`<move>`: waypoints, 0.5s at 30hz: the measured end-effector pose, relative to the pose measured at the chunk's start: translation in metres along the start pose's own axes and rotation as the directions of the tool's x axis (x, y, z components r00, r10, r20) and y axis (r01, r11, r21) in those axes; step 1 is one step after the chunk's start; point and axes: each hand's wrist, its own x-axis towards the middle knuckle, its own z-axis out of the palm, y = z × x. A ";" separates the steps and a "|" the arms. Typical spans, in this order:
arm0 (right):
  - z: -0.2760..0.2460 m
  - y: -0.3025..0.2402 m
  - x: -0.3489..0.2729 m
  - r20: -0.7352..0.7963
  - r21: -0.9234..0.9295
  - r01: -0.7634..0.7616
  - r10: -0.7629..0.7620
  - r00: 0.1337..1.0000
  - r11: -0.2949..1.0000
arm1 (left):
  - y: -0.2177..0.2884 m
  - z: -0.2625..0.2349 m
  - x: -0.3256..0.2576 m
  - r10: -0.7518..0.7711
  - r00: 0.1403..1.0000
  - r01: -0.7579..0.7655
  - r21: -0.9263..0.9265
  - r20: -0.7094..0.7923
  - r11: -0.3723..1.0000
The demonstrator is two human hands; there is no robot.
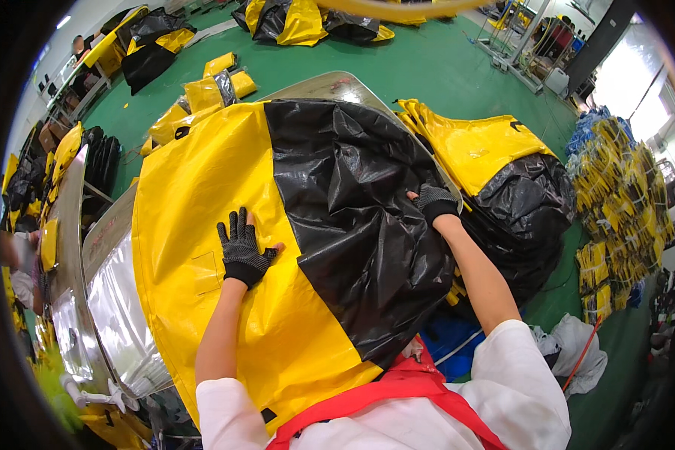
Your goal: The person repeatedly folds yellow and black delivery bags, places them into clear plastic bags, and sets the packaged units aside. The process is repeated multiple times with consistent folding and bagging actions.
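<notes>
A large tarpaulin piece, glossy yellow on the left and creased black on the right, lies spread over the table in front of me. My left hand, in a dark knitted glove with the thumb tip bare, rests flat on the yellow half with fingers spread. Near that hand a faint square patch shows on the yellow. At the right edge of the black half is my right hand, gloved the same way. Its thumb points left and its fingers look curled on the black material, their tips hidden.
Beside the table on the right sits a pile of yellow and black tarpaulin pieces. Tied yellow bundles are stacked farther right. Wrapped yellow packets lie beyond the table's far left. Another person's arm shows at the left rim.
</notes>
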 end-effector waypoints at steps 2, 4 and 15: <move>0.013 0.017 0.010 0.019 0.011 0.115 -0.116 0.993 0.993 | 0.002 0.002 0.002 0.025 1.000 -0.025 0.006 0.013 1.000; 0.008 0.015 0.028 0.123 0.013 0.054 -0.055 0.991 0.998 | 0.001 0.002 0.001 0.029 0.999 -0.030 0.040 0.015 0.999; -0.012 -0.011 0.050 0.124 -0.060 0.050 -0.042 0.991 0.997 | 0.007 -0.005 0.001 0.005 1.000 -0.006 0.037 0.023 0.999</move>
